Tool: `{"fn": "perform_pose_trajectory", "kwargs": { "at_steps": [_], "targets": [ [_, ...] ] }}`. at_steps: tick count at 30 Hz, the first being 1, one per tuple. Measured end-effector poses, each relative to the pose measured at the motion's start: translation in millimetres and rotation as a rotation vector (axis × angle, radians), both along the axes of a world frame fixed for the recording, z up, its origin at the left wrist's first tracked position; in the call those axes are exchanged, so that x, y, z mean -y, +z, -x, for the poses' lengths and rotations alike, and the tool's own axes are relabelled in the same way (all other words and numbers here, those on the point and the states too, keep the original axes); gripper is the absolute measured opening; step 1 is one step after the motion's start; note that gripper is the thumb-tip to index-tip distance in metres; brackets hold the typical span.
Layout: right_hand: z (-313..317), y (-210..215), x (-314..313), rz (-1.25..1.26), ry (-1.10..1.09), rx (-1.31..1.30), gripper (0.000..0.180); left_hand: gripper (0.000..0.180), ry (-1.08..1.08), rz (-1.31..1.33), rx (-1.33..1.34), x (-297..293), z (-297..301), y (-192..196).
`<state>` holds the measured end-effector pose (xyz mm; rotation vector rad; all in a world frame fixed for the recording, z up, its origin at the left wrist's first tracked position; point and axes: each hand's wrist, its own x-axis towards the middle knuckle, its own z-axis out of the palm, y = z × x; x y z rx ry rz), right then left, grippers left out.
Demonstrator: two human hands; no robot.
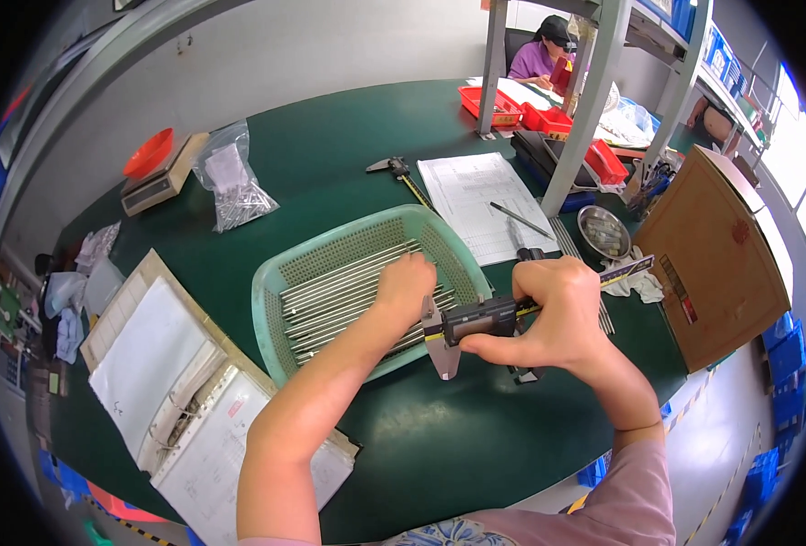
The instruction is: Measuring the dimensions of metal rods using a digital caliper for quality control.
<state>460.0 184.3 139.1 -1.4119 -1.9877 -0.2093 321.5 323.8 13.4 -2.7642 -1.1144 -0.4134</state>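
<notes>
Basket [262, 314], one, pale green, perforated, set on dark green counter [476, 446]. Metal rods [339, 284] inside, many, thin, lying side by side along much the same line; overlapped and partly covered by left forearm, so not countable. Further loose rods at right, on counter beyond right hand, a few, partly hidden. Calipers, two: one digital caliper [480, 320] in right hand, just by near-right rim of basket; one spare caliper [398, 167] lying behind basket, near paper sheets [462, 196]. Pen [523, 221], one, across right part of sheets. Ring binder [171, 364], one, spread out at left. Clear plastic bag [230, 177] of small metal parts, one. Scale [162, 187], one, topped by one red dish [150, 153]. Cardboard box [708, 250], one, at right. Hands, two. Left hand [408, 284]: reached forward over rods, back upward, fingers curled and mostly hidden; not possible to tell whether gripping a rod. Right hand [562, 309]: closed around digital caliper body, thumb extended leftward along near side, elbow bent outward, silver jaws pointing down toward counter beside left hand.
</notes>
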Motion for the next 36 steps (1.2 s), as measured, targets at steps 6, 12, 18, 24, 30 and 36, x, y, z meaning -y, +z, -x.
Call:
{"fn": "perform_pose_trajectory", "kwargs": {
  "at_steps": [6,12,18,24,30,36],
  "targets": [
    [-9,-1,10,0.077,-0.004,0.104,0.051,0.014,0.003,0.035,-0.118,1,-4,9],
    [-13,-7,5,0.22,0.09,0.089,0.031,0.016,0.156,0.102,0.215,-1,33,71],
    [6,-18,5,0.162,0.174,0.074,0.036,0.021,0.261,0.168,0.649,17,131,136],
    [24,-41,-8,0.362,0.279,-0.233,0.036,0.026,0.41,0.397,1.56,142,282,160],
    [99,-28,-9,0.156,0.625,0.027,0.05,0.031,0.825,0.117,2.121,299,324,62],
    [166,-28,-2,0.287,0.674,0.141,0.057,0.028,0.953,0.071,2.299,370,261,23]
  ]
}}
